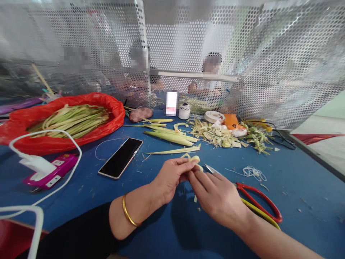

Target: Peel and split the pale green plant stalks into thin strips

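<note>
My left hand (172, 178) pinches a small curled pale yellow leaf strip (194, 159) just above the blue table (151, 223). My right hand (215, 196) meets it from the right, fingers closed on the same strip. A gold bangle (128, 212) circles my left wrist. Red-handled scissors (258, 199) lie on the table directly behind my right hand, blades pointing left.
A red bag of green leaf strips (72, 120) sits at left. A black phone (121, 157), a pink power bank (51, 172) with white cable, loose long leaves (169, 136), a scrap pile (223, 135), tape rolls (214, 116) and white thread (253, 172) lie around. People sit beyond a perforated metal screen (188, 54).
</note>
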Tool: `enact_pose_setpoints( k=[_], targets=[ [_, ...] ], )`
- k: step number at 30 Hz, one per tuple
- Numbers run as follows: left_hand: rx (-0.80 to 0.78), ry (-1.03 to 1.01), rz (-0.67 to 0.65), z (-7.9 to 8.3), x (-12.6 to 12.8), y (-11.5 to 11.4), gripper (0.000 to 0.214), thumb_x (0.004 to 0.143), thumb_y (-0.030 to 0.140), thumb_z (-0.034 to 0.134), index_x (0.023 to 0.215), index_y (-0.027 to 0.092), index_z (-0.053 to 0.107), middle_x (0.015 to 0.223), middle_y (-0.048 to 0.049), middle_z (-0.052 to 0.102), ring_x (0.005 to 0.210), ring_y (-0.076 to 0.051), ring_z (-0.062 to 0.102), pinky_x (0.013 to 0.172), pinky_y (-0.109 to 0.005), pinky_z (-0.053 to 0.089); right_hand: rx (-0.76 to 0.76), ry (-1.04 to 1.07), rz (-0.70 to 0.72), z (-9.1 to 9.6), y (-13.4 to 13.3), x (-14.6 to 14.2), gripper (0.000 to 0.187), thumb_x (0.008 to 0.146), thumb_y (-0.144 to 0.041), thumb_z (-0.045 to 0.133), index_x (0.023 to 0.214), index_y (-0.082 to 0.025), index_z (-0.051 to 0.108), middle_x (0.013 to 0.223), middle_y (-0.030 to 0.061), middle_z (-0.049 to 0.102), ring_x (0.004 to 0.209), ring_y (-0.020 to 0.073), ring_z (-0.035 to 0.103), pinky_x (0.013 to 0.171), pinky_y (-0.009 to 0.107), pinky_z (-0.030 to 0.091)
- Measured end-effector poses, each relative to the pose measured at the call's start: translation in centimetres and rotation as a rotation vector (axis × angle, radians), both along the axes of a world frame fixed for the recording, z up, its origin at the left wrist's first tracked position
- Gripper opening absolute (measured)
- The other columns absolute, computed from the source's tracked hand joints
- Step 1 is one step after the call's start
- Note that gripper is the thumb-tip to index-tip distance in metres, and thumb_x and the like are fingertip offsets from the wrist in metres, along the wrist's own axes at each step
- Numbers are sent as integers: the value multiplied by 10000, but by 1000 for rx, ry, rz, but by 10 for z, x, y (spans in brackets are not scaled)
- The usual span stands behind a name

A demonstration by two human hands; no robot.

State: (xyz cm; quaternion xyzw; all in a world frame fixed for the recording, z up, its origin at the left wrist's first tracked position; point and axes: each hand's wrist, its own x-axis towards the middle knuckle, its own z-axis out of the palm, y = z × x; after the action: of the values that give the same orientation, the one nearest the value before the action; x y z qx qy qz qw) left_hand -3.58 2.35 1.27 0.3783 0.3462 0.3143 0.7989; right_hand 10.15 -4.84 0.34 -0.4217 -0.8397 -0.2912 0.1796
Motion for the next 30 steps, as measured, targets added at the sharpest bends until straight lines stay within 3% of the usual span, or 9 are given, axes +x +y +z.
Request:
enact_pose_setpoints(
  k=[3, 5, 9, 12, 15, 20, 22, 26, 30],
  targets=[
    [-61, -37, 71, 2, 0, 1, 206, 720, 203, 748, 914, 134, 746, 769, -43, 693, 690, -103, 611, 666, -200, 464, -89, 21, 122, 4, -3, -2, 199, 929, -157, 457, 945, -115, 651, 687, 62, 642, 570, 185, 562, 507, 339, 394],
    [-37, -116, 99, 6, -1, 1, 220, 726, 183, 740, 941, 136, 743, 755, -36, 696, 672, -98, 612, 679, -209, 472, -73, 192, 138, 10, -4, 0, 135, 928, -195, 503, 935, -157, 632, 711, 49, 641, 631, 185, 586, 579, 334, 432],
    [53, -204, 56, 14, -3, 1, 246, 698, 222, 779, 923, 128, 743, 732, -35, 692, 611, -92, 590, 652, -230, 482, -26, 620, -113, 17, 1, 9, 166, 903, -298, 573, 1035, -200, 597, 950, 102, 656, 864, 241, 614, 729, 367, 472],
    [45, -162, 37, 12, -3, 2, 222, 679, 241, 796, 864, 132, 738, 720, -24, 670, 611, -84, 569, 608, -210, 474, -276, 753, -148, 12, 7, 12, 140, 908, -347, 563, 868, -220, 606, 817, 39, 650, 743, 194, 606, 667, 309, 470],
    [26, -67, 72, 4, 0, 4, 192, 674, 259, 801, 800, 134, 730, 679, -2, 635, 579, -66, 548, 546, -174, 452, -407, 770, -117, 7, 10, 10, 257, 937, -292, 514, 692, -218, 535, 627, -16, 577, 603, 147, 546, 600, 261, 428],
    [200, 83, 128, 2, 0, 5, 208, 723, 315, 758, 814, 129, 738, 795, -46, 687, 599, -90, 595, 465, -167, 441, -285, 593, -59, 11, 7, 8, 209, 947, -206, 471, 745, -205, 522, 665, 0, 584, 639, 154, 535, 699, 292, 397],
    [178, 64, 110, 4, -1, 6, 194, 747, 307, 737, 835, 134, 739, 856, -65, 708, 619, -99, 620, 441, -162, 432, -290, 557, -72, 13, 7, 9, 242, 951, -203, 452, 714, -204, 502, 641, -4, 563, 603, 147, 516, 688, 292, 385],
    [5, 6, 71, 6, -3, 9, 170, 785, 285, 708, 898, 160, 736, 907, -69, 727, 698, -114, 661, 486, -157, 465, -465, 659, -163, 14, 11, 16, 333, 954, -269, 455, 626, -212, 441, 576, -26, 510, 547, 131, 491, 567, 250, 355],
    [61, 18, 79, 5, -5, 12, 204, 804, 335, 695, 903, 160, 733, 918, -58, 726, 625, -60, 615, 433, -112, 386, -594, 716, -192, 13, 14, 23, 293, 938, -282, 478, 656, -217, 518, 612, -22, 572, 555, 133, 512, 525, 238, 359]
  ],
)
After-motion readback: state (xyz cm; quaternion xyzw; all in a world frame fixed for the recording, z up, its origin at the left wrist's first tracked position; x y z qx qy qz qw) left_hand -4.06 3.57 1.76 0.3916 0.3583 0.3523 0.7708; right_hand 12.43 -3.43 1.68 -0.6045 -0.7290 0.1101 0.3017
